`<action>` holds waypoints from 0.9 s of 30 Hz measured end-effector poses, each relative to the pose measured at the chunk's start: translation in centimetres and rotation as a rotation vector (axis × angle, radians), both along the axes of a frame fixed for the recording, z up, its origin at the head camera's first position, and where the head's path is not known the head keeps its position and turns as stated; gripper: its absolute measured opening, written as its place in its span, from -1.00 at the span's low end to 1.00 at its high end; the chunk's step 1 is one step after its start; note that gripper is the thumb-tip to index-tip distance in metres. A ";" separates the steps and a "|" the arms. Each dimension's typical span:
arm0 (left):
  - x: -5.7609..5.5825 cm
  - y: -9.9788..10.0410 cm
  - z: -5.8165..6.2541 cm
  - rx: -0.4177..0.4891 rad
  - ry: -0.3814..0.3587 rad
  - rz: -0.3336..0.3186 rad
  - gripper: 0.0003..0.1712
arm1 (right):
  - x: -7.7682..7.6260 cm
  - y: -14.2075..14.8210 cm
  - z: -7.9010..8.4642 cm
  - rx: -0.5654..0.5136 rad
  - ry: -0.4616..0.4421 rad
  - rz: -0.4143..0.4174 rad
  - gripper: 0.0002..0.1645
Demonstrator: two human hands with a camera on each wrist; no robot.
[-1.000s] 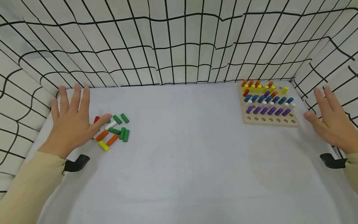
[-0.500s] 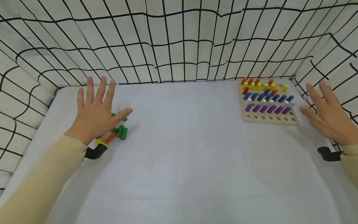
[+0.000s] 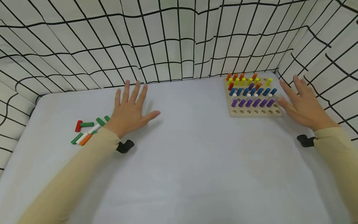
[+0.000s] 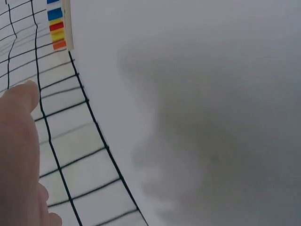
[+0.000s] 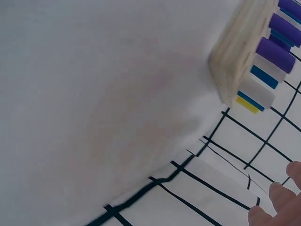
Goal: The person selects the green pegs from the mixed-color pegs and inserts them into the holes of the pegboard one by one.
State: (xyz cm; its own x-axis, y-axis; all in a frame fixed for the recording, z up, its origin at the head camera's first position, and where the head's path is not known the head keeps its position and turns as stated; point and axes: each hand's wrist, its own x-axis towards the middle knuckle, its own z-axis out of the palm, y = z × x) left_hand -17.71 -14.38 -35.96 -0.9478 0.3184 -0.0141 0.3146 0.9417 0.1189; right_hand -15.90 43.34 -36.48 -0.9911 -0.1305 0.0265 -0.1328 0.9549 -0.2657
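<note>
My left hand (image 3: pixel 128 112) hovers over the white table with its fingers spread and holds nothing. Loose pegs lie to its left, among them a red peg (image 3: pixel 79 126), an orange peg (image 3: pixel 85 140), a white peg (image 3: pixel 94 128) and several green pegs (image 3: pixel 87 124); the hand and sleeve cover others. My right hand (image 3: pixel 303 105), fingers extended, is just right of a wooden pegboard (image 3: pixel 237 114) and grips nothing. Rows of orange, yellow, blue, white and purple pegs (image 3: pixel 263 103) stand in it, with a few red ones. Its front row of holes holds no pegs.
Black wire mesh (image 3: pixel 173 39) runs along the back and right of the white table (image 3: pixel 190 155), with white material behind it. In the right wrist view, the board's edge (image 5: pixel 225 70) lies close to the mesh.
My left hand has moved right, away from the loose pegs, uncovering those at the left. The head view has shifted, so the board and right hand appear farther left.
</note>
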 end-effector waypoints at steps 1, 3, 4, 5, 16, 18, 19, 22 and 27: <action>-0.3 1.1 -0.4 0.006 -0.005 -0.020 0.21 | -0.1 0.1 -0.3 0.004 -0.004 0.002 -0.12; -0.9 3.3 -1.2 0.014 -0.016 -0.057 0.21 | -0.2 0.1 -0.8 0.024 -0.011 0.009 -0.10; -1.2 4.5 -1.6 0.022 -0.021 -0.073 0.21 | -0.3 0.1 -1.0 0.032 -0.019 0.014 -0.08; -1.4 5.6 -2.1 0.030 -0.025 -0.086 0.21 | -0.3 0.1 -1.2 0.042 -0.027 0.018 -0.06; -3.1 17.2 -4.3 0.038 -0.134 -0.142 0.31 | -1.4 -0.6 -1.6 0.119 -0.224 0.013 0.57; -3.3 19.1 -4.2 0.019 -0.144 -0.148 0.34 | -1.5 -0.7 -1.6 0.141 -0.237 0.018 0.64; -3.5 20.0 -4.3 0.012 -0.147 -0.150 0.35 | -1.5 -0.7 -1.7 0.151 -0.236 0.020 0.67; -3.6 22.3 -4.2 -0.010 -0.159 -0.163 0.38 | -1.5 -0.6 -1.9 0.166 -0.231 0.016 0.70; -3.5 25.2 -4.3 -0.057 -0.164 -0.193 0.37 | -1.5 -0.5 -2.3 0.209 -0.243 0.026 0.62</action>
